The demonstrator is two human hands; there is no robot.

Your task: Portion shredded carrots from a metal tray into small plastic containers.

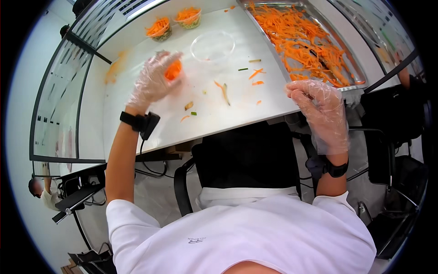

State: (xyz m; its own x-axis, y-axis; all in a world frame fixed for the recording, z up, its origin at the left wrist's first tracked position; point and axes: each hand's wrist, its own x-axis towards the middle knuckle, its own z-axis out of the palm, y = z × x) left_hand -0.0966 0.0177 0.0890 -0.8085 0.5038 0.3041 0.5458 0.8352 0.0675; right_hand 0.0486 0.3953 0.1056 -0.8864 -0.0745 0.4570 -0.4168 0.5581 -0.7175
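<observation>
My left hand point(154, 77), in a clear plastic glove, is closed around a small clear cup of orange carrot shreds point(173, 70) over the white table. My right hand point(320, 106), gloved too, is at the table's front edge, just below the metal tray point(284, 66); its fingers are curled, and whether they pinch anything cannot be told. Carrot shreds point(291, 30) lie spread in that tray, with a dark-handled utensil point(318, 58) among them. Two clear cups point(164, 34) point(191, 23) at the back hold carrot shreds over pale green shreds.
A round clear plastic lid point(213, 46) lies on the white table point(154, 133). Carrot and green scraps point(224, 92) are scattered there. Framed partitions point(85, 48) border the table. A black chair point(244, 154) stands before me. Another person point(48, 195) is at far left.
</observation>
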